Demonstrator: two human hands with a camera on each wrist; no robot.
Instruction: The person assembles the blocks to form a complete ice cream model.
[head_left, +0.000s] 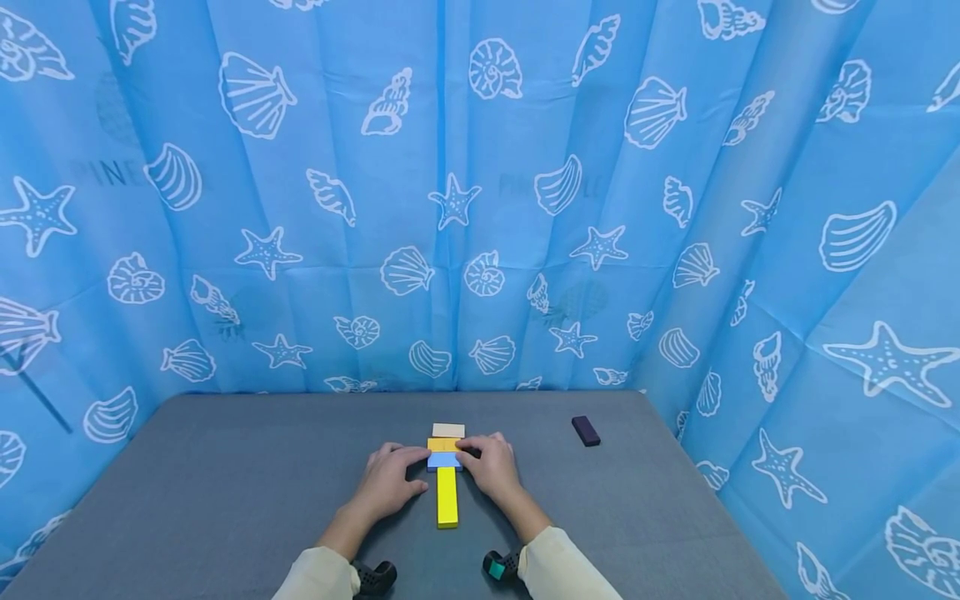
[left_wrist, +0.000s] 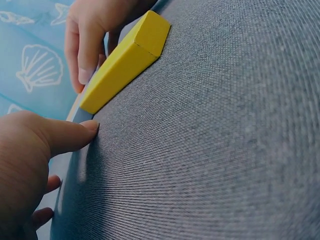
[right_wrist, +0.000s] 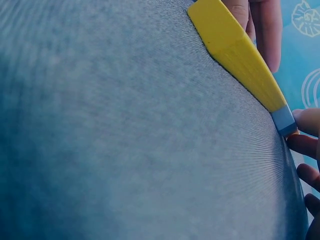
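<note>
Head view: both forearms reach forward over the gray desk, hands arched on either side of a row of blocks. The left hand is spread wide, forefinger at the left end of the blue block, thumb out toward the yellow block yet apart from it. The right hand has a narrow gap between thumb and forefinger, tips at the right ends of the blue and orange blocks. The yellow block points lengthwise toward the person, between the wrists and the blue one.
</note>
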